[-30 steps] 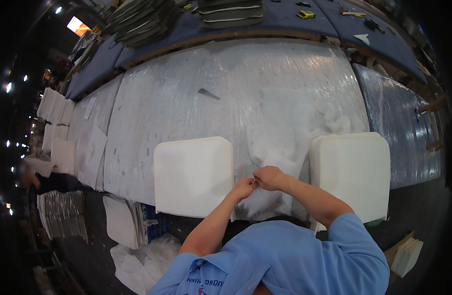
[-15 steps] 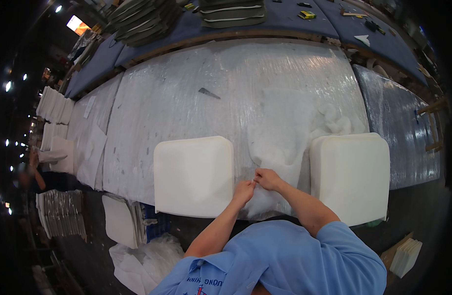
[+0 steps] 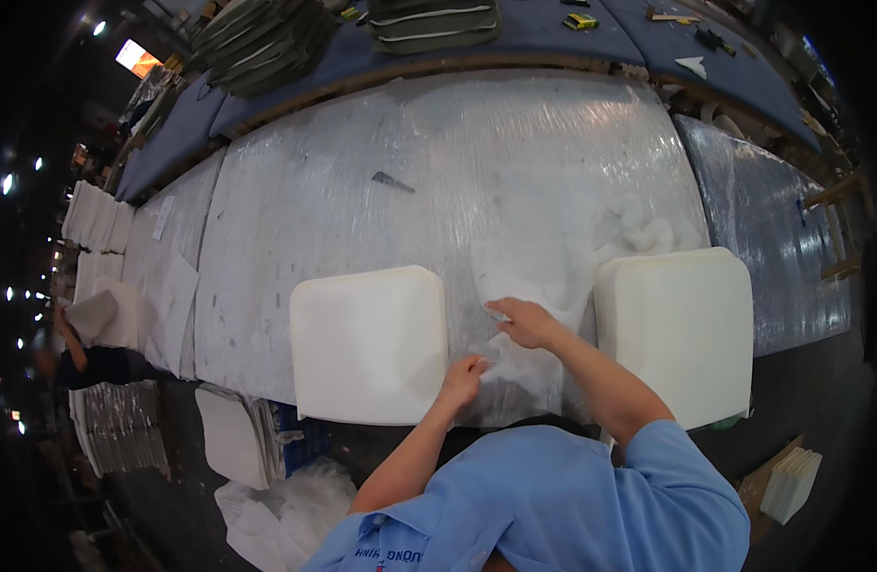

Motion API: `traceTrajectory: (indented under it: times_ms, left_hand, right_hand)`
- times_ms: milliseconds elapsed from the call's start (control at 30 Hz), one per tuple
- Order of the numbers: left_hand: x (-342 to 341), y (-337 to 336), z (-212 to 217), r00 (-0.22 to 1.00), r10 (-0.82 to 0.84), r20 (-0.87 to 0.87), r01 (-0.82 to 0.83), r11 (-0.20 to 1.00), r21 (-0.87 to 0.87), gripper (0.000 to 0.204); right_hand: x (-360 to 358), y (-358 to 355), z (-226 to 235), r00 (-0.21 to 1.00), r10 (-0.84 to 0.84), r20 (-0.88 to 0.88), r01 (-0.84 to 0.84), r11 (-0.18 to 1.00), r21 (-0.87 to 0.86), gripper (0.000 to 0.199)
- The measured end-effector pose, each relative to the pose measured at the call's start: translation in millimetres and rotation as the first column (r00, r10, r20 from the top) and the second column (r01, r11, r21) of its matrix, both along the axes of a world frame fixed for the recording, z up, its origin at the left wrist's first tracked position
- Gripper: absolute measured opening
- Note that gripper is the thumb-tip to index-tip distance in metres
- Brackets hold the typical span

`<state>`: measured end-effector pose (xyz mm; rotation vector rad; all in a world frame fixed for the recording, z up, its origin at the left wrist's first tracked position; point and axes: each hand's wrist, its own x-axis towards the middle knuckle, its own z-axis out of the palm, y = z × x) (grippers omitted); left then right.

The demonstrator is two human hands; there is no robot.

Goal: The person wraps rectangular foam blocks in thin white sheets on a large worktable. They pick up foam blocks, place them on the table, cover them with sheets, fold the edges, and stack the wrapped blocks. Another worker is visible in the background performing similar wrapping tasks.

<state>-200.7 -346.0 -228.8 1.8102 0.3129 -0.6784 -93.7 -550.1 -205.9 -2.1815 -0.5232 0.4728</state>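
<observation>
My left hand [image 3: 463, 378] is closed in a pinch just right of a white cushion-shaped pad [image 3: 369, 345]. A faint white wisp shows at its fingertips, too small to make out. Up and to the right, my right hand [image 3: 524, 322] reaches leftward with its fingers stretched out over a thin white fluffy sheet [image 3: 529, 262]. The sheet lies on the plastic-wrapped table [image 3: 305, 191], crumpled at its far right side. Beyond my right forearm is a stack of white pads [image 3: 677, 334] with rounded corners.
A dark flat blade-like piece [image 3: 393, 181] lies mid-table. Grey-green cushions [image 3: 434, 24] are stacked on the blue table behind. White pads [image 3: 231, 434] and clear plastic sheeting [image 3: 286, 515] sit at lower left. Another person [image 3: 86, 353] handles white pads at far left.
My hands were together and have come apart. The right has moved up and its fingers have straightened; the left has dropped slightly. The person at left has lifted a white sheet.
</observation>
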Motion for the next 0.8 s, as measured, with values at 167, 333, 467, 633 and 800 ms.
traceTrajectory:
  times_ms: [167,333,467,633,800]
  left_hand:
    - [8.6,3.8,3.2,0.996,-0.030,0.087,0.033,0.999,-0.034,0.024]
    - [15.5,5.8,10.9,0.981,-0.186,0.051,0.179,0.977,0.111,0.023]
    - [12.2,11.4,6.3,0.992,-0.119,0.035,0.119,0.993,-0.012,0.029]
    - [21.0,-0.6,13.5,0.995,-0.065,-0.074,0.069,0.996,0.049,0.040]
    - [35.3,-16.5,13.3,0.943,-0.256,-0.214,0.282,0.954,0.098,0.047]
  right_hand:
    - [10.8,-0.2,35.0,0.869,0.369,-0.330,-0.411,0.910,-0.065,0.049]
    - [-18.6,-3.0,4.2,0.872,0.346,-0.346,-0.431,0.878,-0.208,0.048]
    - [-19.9,-1.1,-9.2,0.854,0.488,-0.182,-0.520,0.815,-0.256,0.032]
    - [-12.9,3.8,-4.3,0.865,0.451,-0.221,-0.501,0.807,-0.312,0.016]
    - [-15.7,7.0,-0.3,0.915,0.381,-0.136,-0.402,0.892,-0.207,0.013]
